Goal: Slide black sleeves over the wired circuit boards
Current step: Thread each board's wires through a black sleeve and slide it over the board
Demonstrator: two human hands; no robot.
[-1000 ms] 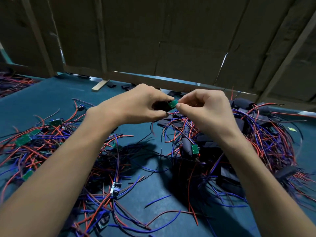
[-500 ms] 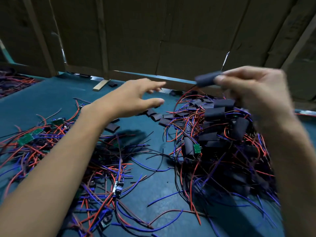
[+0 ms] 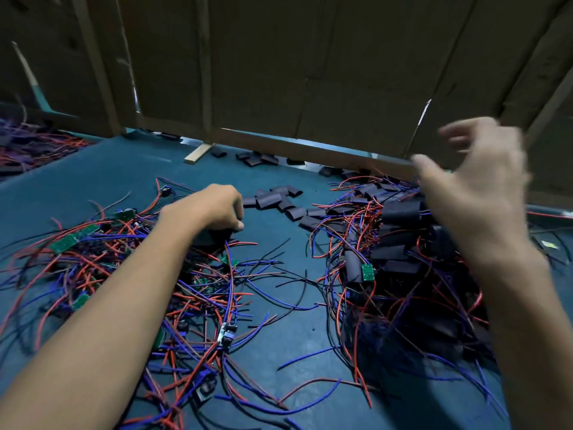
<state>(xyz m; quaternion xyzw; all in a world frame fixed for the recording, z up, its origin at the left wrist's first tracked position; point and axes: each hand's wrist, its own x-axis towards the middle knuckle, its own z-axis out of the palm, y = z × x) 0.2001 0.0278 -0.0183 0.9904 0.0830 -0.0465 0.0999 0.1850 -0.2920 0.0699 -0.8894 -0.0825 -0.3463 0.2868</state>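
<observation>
Teal worktop backed by a cardboard wall. Two heaps are seen on it – bare wired circuit boards tangled at left, sleeved boards piled at right. Loose black sleeves are scattered between the heaps, toward the back. Right hand is raised over the right heap, motion-blurred, fingers spread loose, nothing held. Left hand is lowered onto the far edge of the left tangle, fingers curled down – whether anything is gripped cannot be told. One green board end is left sticking out of its sleeve in the right heap.
</observation>
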